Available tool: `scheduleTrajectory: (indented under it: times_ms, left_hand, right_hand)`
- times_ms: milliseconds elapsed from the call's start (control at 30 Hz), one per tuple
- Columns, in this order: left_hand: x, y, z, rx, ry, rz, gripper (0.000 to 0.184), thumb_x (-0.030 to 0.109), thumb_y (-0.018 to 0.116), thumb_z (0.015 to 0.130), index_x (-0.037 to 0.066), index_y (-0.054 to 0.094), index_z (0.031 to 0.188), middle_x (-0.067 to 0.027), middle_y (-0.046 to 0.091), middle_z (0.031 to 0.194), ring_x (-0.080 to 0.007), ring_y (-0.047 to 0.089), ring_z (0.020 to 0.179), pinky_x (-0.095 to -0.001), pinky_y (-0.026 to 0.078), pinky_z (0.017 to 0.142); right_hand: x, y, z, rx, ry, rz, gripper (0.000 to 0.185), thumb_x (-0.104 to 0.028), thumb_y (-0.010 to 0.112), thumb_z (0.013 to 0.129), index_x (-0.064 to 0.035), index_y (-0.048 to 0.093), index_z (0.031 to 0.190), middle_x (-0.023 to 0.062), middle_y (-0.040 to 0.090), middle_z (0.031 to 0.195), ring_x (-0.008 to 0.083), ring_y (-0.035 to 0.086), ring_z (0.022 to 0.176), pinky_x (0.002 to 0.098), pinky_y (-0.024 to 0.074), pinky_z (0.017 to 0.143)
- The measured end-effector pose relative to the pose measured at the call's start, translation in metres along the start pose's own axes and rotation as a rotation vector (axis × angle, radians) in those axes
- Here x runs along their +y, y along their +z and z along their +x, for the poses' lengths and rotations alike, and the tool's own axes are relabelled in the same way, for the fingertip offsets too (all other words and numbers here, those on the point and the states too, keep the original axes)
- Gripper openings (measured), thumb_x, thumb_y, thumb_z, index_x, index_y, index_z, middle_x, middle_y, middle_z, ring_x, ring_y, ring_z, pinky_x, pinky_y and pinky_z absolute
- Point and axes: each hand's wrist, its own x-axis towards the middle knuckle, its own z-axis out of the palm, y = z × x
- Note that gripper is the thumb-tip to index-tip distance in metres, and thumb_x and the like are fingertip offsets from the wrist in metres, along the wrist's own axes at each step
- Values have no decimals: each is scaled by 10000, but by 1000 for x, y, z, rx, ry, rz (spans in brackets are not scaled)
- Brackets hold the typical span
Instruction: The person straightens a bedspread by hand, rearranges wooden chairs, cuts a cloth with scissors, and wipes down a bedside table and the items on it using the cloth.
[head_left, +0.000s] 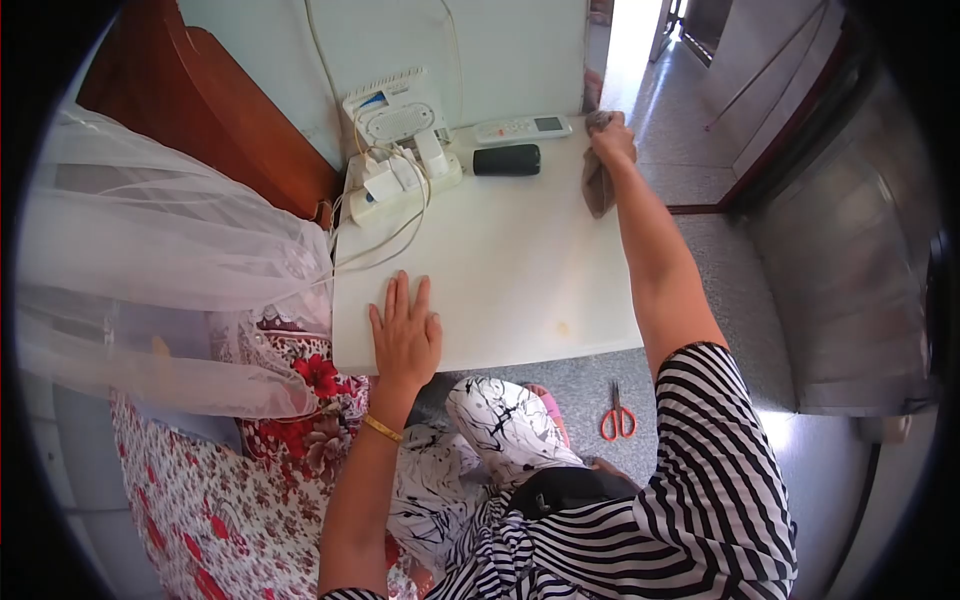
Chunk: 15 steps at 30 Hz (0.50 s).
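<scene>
My left hand (406,325) lies flat near the front left edge of the white tabletop (500,270), its fingers apart and nothing in it. At the far right corner my right hand (613,142) is closed around a brown-grey cloth (598,190), which hangs down along the right edge. Just left of that hand, a white remote control (522,129) lies at the back of the table, with a dark cylindrical object (506,160) in front of it.
A power strip (370,206) with plugs and looping cables sits at the back left beside a white router (395,112). Red-handled scissors (617,422) lie on the floor. White netting (180,260) and a flowered bed cover (220,510) are at the left.
</scene>
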Motion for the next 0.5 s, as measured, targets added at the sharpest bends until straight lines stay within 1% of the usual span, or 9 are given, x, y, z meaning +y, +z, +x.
scheduleTrajectory:
  times_ms: [33,67,133,200,267,433,500]
  left_hand:
    - [0,-2,1,-9,-7,2,535,239,459,837,111,348,1344,-168,244,1429,-315,228,1323,-569,182,1027]
    - [1,-4,1,-6,2,7,537,236,464,832,108,352,1341,-174,254,1422,-320,240,1316,-571,191,1020]
    - [2,-5,0,-22,8,6,538,233,469,827,104,357,1337,-179,264,1416,-326,253,1308,-573,201,1013]
    - [2,-5,1,34,46,16,540,228,479,818,103,366,1331,-184,284,1404,-332,275,1293,-573,219,998]
    - [1,-3,0,38,46,12,542,231,484,815,105,368,1329,-180,288,1403,-328,279,1290,-571,224,995]
    - [-1,-3,0,59,21,-7,542,239,495,812,113,375,1325,-169,299,1400,-317,285,1288,-567,229,993]
    - [0,-4,0,62,25,-1,522,204,481,818,112,377,1321,-160,296,1403,-313,281,1291,-544,231,1002]
  right_hand:
    - [-2,2,8,-6,48,30,553,-330,610,770,-152,376,1238,220,486,1190,374,515,1093,423,427,913]
    - [-4,4,16,-18,50,26,553,-330,610,770,-152,376,1238,220,486,1190,374,515,1093,423,427,913]
    - [-3,6,25,-20,96,75,593,-336,621,756,-95,366,1234,214,490,1210,359,512,1108,410,418,930]
    - [-2,5,28,-49,111,60,600,-339,624,754,-80,366,1230,210,486,1219,356,510,1112,408,417,933]
    - [-3,3,27,-64,96,65,618,-345,631,749,-57,360,1224,211,490,1219,355,498,1127,406,410,942]
    - [6,7,21,-26,22,39,647,-361,631,748,-57,340,1240,224,498,1205,362,489,1135,416,394,952]
    - [15,3,16,-49,-18,41,660,-377,626,749,-54,334,1245,245,499,1199,375,491,1126,419,391,947]
